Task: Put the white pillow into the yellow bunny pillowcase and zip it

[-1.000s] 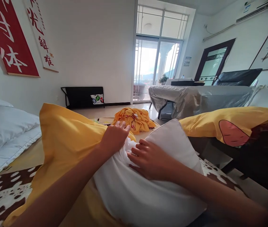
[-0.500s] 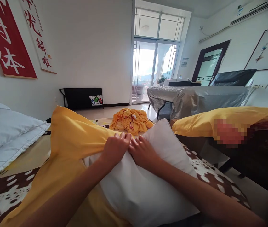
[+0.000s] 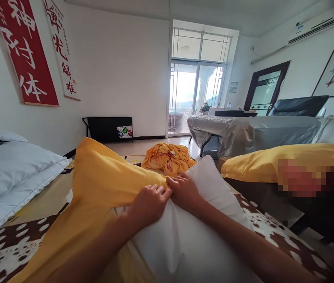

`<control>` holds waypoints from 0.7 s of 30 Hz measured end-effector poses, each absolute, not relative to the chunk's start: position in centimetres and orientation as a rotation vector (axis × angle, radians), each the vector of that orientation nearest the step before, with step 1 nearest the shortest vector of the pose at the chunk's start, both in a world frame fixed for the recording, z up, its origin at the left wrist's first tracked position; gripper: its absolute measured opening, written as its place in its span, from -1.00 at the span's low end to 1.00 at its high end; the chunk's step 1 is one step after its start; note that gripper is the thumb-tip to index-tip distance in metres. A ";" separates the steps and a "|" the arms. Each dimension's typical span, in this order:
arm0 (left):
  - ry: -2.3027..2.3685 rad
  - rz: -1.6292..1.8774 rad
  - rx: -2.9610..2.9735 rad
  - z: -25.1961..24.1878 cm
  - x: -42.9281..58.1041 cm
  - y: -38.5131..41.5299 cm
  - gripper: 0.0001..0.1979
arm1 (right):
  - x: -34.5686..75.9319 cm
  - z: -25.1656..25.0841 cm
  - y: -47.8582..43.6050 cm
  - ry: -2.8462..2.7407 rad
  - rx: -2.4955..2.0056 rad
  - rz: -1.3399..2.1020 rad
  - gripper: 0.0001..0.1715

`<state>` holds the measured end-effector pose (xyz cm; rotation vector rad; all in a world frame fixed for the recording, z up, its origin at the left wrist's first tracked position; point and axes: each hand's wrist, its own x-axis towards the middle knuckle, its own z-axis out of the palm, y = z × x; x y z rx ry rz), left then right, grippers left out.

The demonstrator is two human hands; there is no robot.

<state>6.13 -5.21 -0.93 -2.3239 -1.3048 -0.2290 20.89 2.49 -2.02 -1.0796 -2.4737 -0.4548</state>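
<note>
A white pillow [image 3: 172, 243] lies before me, its left part inside a yellow pillowcase [image 3: 102, 173]. The cover's far left corner stands up in a peak, while the pillow's right corner is bare. My left hand [image 3: 152, 204] is closed at the cover's edge, over the pillow. Just beyond it, my right hand [image 3: 183, 190] pinches the gathered yellow edge near the pillow's far side. The two hands touch or nearly touch. Fingertips of both are partly hidden in the fabric.
More white pillows [image 3: 16, 173] are stacked at left on the brown-and-cream patterned bedding [image 3: 22, 239]. A crumpled yellow bundle [image 3: 168, 157] lies beyond my hands. At right, yellow cloth [image 3: 258, 159] covers a dark piece of furniture. A plastic-covered desk [image 3: 252, 129] stands behind.
My left hand has slid down and nearer along the pillow, now lower than my right hand. More yellow edge shows at the right fingers. The view has tilted up slightly.
</note>
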 end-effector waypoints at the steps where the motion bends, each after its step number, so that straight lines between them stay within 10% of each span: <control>1: -1.283 -0.253 -2.367 -0.4 4.9 -5.6 -0.83 | 21.0 -1.9 2.8 -2.446 -1.073 -0.467 -0.86; 7: -1.439 -0.836 -1.696 4.5 -6.6 -7.5 -0.71 | 22.9 3.0 3.0 -2.139 -0.860 -0.697 -0.81; 11: -1.733 -1.645 -1.131 6.3 -12.8 -8.1 -0.19 | 24.0 6.5 1.3 -2.009 -0.665 -0.870 -0.65; 16: -2.126 -2.128 -1.350 4.6 -12.6 -8.7 -0.59 | 24.1 4.7 0.8 -2.170 -0.655 -0.879 -0.73; 21: -2.437 -2.146 -1.158 0.1 -10.6 -8.7 -0.56 | 25.6 5.6 1.7 -2.652 -0.721 -0.407 -0.65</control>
